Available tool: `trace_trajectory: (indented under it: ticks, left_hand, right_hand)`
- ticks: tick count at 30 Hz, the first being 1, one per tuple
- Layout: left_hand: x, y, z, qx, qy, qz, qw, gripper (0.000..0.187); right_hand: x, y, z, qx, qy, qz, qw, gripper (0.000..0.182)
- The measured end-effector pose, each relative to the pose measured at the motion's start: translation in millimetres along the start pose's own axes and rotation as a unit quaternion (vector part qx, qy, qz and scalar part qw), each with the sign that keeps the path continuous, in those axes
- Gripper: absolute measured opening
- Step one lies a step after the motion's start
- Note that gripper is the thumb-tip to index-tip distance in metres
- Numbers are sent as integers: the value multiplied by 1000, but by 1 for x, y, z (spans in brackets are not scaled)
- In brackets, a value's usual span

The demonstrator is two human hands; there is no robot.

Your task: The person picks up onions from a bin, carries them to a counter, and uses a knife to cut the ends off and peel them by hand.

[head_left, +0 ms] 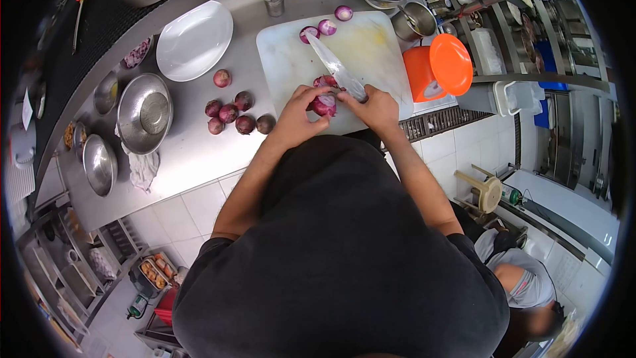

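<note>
My left hand (299,118) is closed around a red onion (324,105) at the near edge of the white cutting board (281,53). In my right hand (376,111) is a large knife (336,68), its wide blade pointing away across the board. The right thumb and fingertips come close to the onion's top. Dark red onion skin (324,81) shows just beyond my fingers. Farther up the board lie a cut purple onion (309,34) by the knife tip and a peeled one (327,27), with another onion (343,12) at the far edge.
Several whole red onions (228,113) sit left of the board. Beyond them stand a white oval plate (195,40) and steel bowls (144,134). An orange container (421,74) with its lid (452,65) is at the board's right. Another person (530,278) is low at the right.
</note>
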State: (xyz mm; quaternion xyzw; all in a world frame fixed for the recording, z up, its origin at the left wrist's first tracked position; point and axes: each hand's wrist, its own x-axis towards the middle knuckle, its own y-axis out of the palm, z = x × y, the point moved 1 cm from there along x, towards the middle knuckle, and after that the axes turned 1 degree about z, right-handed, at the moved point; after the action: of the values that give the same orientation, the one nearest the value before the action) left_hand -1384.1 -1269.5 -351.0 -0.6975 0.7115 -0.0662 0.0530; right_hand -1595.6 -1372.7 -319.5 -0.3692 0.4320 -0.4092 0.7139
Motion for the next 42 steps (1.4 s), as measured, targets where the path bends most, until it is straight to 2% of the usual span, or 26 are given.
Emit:
trace_trajectory:
  ticks: [1,7,10,16,19,24,31,35,37,40,42]
  left_hand:
    - [-1,-2,0,-3,-7,-5,1000,65]
    - [0,-10,1,-40,-32,-29,998,60]
    - [0,-13,-3,-58,-48,-28,997,58]
    - [0,-18,1,-72,-57,-45,995,58]
    - [0,-19,2,-76,-59,-46,994,58]
    - [0,-19,2,-70,-65,-45,994,57]
    - [-1,-17,5,-78,-64,-50,994,57]
    - [-2,-15,11,-78,-60,-48,994,62]
    - [-1,-16,1,2,-32,-11,999,68]
    - [1,-10,-11,105,-17,37,994,78]
    - [4,-4,-17,162,-22,60,985,82]
  right_hand:
    - [1,1,-2,17,14,5,1000,70]
    - [12,24,-29,52,-54,-29,997,48]
    - [6,18,-21,32,-62,-8,998,48]
    - [-4,7,-10,-16,-88,-23,996,60]
    - [1,12,-15,49,-32,-43,997,65]
    - [7,11,-19,30,2,-18,999,76]
    - [-1,2,-9,-48,-31,-15,998,88]
    - [-3,-1,-8,-12,-10,-14,1000,75]
    - [0,5,-13,25,1,-24,999,63]
    - [0,12,-16,-12,-60,-50,997,46]
    - [-4,13,-14,-10,-88,-72,993,43]
